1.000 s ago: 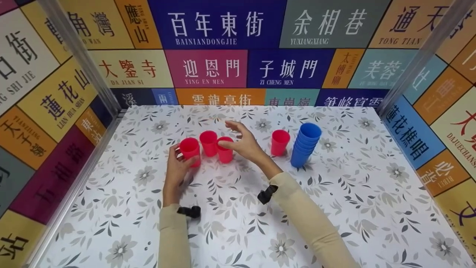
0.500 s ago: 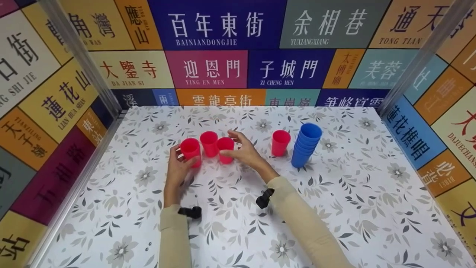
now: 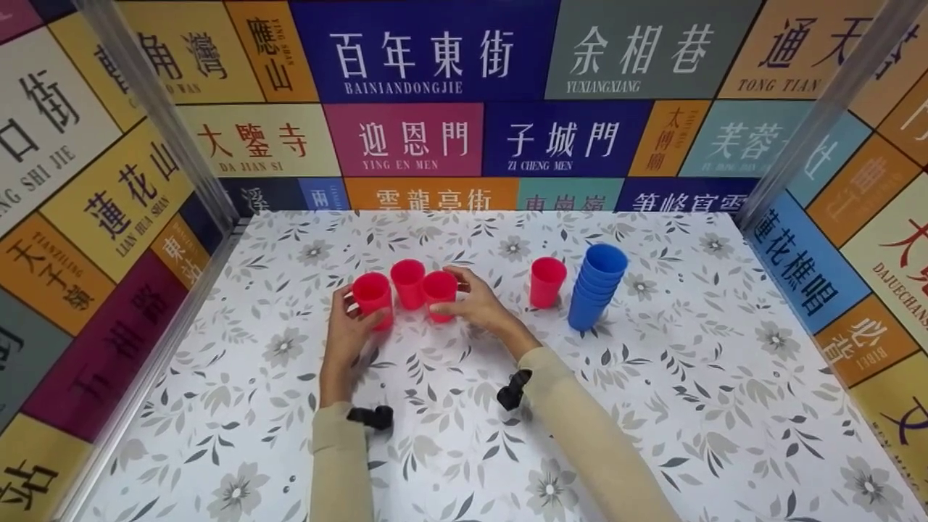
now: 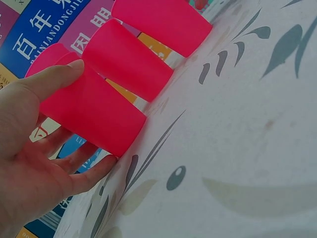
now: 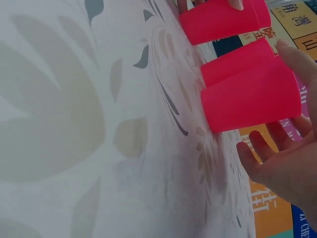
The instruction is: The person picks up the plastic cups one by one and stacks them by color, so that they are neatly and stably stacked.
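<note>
Three red cups stand upright close together on the left half of the table. My left hand (image 3: 345, 335) holds the leftmost red cup (image 3: 371, 290), its thumb in front and its fingers round the far side. My right hand (image 3: 484, 303) is curved round the rightmost cup of the three (image 3: 439, 287); in the right wrist view its thumb lies against that cup (image 5: 252, 96) and its lower fingers (image 5: 257, 148) stand a little off it. Between and slightly behind these two is the middle red cup (image 3: 407, 279), which neither hand holds.
Further right stands another red cup (image 3: 547, 281), beside a tall stack of nested blue cups (image 3: 596, 293). The table (image 3: 449, 449) has a floral cover. Walls with printed signs (image 3: 406, 138) enclose it at the back and sides.
My right hand has come down and closed in round the rightmost cup of the three. The left hand keeps its hold, and the cups stay where they were.
</note>
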`<state>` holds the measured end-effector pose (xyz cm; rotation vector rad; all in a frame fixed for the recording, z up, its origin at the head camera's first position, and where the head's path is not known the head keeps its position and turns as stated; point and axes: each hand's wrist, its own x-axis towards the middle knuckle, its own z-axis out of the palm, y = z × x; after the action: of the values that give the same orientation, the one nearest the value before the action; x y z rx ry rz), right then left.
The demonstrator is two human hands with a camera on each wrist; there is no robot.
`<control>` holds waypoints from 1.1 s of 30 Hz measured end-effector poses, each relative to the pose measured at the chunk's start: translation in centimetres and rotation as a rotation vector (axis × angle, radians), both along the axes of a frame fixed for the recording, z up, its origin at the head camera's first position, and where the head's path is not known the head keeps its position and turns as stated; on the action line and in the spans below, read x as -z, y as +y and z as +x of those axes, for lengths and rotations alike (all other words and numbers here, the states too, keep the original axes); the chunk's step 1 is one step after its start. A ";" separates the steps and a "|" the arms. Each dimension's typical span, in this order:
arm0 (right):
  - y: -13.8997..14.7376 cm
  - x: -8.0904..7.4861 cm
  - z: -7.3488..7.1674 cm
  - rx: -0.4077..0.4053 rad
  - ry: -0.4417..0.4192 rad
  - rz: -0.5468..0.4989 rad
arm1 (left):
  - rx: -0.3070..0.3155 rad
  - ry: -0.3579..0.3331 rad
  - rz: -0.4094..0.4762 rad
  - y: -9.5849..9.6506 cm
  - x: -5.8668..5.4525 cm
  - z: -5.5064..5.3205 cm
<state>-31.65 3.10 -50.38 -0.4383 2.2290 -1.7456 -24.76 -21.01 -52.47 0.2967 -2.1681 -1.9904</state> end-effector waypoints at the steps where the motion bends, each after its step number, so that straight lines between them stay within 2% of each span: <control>1: 0.0 0.0 0.0 0.002 -0.006 -0.005 | -0.005 0.005 -0.003 0.0 0.1 0.0; 7: -0.1 0.1 0.1 0.026 -0.049 -0.022 | -0.018 0.038 -0.003 0.0 0.3 0.1; 10: -0.3 0.1 0.1 0.028 -0.038 -0.026 | -0.010 0.023 0.008 0.0 0.2 0.1; 11: -0.3 0.1 0.1 0.030 -0.034 -0.024 | -0.007 0.014 0.010 0.1 -0.2 0.4; 13: -0.4 -0.1 0.1 0.028 -0.025 -0.012 | -0.003 0.008 0.012 0.1 -0.3 0.4; 25: -0.2 -2.9 -0.1 0.000 0.048 0.034 | 0.000 0.036 0.017 0.1 0.0 0.1; 33: -0.2 -5.0 -0.3 -0.042 0.122 -0.016 | -0.014 0.053 0.020 0.3 0.1 0.1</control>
<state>-31.91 2.91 -45.41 -0.6059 2.2714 -1.7601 -24.69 -20.74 -52.58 0.2589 -2.1095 -1.9905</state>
